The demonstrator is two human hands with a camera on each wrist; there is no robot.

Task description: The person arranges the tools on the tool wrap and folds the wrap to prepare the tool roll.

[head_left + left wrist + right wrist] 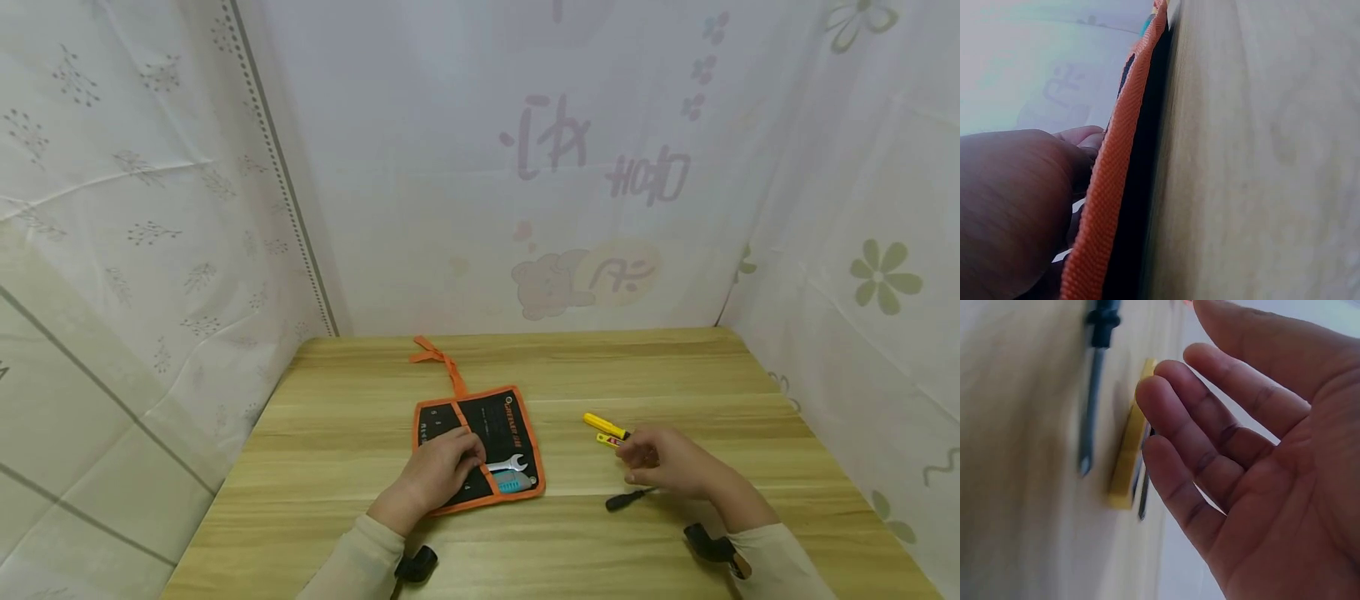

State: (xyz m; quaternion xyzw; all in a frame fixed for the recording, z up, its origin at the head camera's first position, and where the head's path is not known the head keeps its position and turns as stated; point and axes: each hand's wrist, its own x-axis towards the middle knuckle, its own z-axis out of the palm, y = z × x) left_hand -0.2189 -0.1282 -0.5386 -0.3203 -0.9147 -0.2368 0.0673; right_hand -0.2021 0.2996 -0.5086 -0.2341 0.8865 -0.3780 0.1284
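Observation:
A black tool pouch (487,417) with orange trim lies unfolded on the table. My left hand (442,468) is over its left part, with curled fingers gripping it near the middle orange band; the fingertips are partly hidden. In the pocket beside them sit a silver wrench (510,463) and a teal-and-grey tool (514,481). My right hand (667,460) hovers over the loose tools, fingers loosely bent and holding nothing, as the right wrist view shows. Under it lie a black-handled screwdriver (1092,394), a flat yellow tool (1127,465) and a yellow-handled screwdriver (604,426).
An orange tie strap (450,367) runs from the pouch toward the back of the wooden table (337,433). Patterned curtains (465,208) hang behind and on both sides. A black wrist camera (416,565) is worn on the left wrist, another (708,543) on the right.

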